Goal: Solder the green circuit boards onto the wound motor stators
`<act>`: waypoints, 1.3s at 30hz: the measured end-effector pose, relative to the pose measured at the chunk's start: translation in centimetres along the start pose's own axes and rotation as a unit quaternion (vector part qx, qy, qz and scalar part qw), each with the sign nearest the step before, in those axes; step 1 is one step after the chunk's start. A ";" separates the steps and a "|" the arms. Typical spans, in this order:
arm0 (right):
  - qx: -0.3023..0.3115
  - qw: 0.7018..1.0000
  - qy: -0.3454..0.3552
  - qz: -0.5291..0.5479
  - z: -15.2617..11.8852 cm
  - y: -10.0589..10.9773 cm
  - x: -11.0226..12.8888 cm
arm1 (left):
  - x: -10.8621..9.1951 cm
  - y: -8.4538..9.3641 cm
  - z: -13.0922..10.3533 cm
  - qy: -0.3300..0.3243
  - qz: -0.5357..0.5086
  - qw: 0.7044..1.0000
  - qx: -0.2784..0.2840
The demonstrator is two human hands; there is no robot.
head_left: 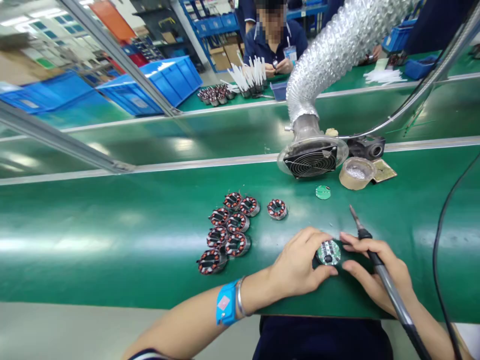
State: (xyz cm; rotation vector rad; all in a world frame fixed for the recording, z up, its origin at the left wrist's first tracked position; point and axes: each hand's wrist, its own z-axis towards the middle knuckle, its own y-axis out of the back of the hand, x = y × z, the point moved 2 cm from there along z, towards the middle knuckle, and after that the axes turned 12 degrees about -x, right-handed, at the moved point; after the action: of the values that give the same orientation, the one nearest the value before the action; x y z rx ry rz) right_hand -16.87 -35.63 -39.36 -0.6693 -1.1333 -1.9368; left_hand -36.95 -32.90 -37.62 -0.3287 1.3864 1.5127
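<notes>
My left hand [298,262] curls its thumb and fingers around the left side of a round green circuit board [328,253] with dark components on top. What lies under this board is hidden. A soldering iron [390,287] rests in my right hand [386,267], its tip pointing up and away from the board. The right thumb and fingertips come close to the board's right edge; whether they touch it I cannot tell. Left of my hands, several motor stators [237,222] with copper windings stand grouped, and one stator [277,209] stands apart.
Another round green board [323,192] lies beyond my hands. Behind it are a fume extractor [313,160] on a silver duct, a tub [357,173] and a soldering iron holder [367,147]. A black cable [437,250] hangs at right. Across the bench sits a co-worker [275,45].
</notes>
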 end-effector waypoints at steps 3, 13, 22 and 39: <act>-0.037 0.999 -0.034 -0.020 0.2 0.9 -0.9 | -0.3 1.7 -0.1 -0.015 0.010 0.999 0.046; 0.011 0.996 0.077 -0.039 3.0 1.1 -1.8 | 3.2 7.1 3.4 0.096 0.267 0.959 -0.011; 0.147 0.979 0.142 0.015 6.3 -1.6 -1.7 | 2.2 1.2 4.1 0.126 -0.079 0.988 -0.035; 0.101 0.986 0.124 0.056 5.2 -2.5 -1.8 | 2.2 2.8 6.0 0.102 0.010 0.994 -0.040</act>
State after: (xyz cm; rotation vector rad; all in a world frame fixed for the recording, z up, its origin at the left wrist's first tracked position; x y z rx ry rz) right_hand -17.69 -29.69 -39.47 -0.3625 -1.0928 -1.7272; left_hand -37.70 -26.25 -35.81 -0.5336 1.4934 1.5882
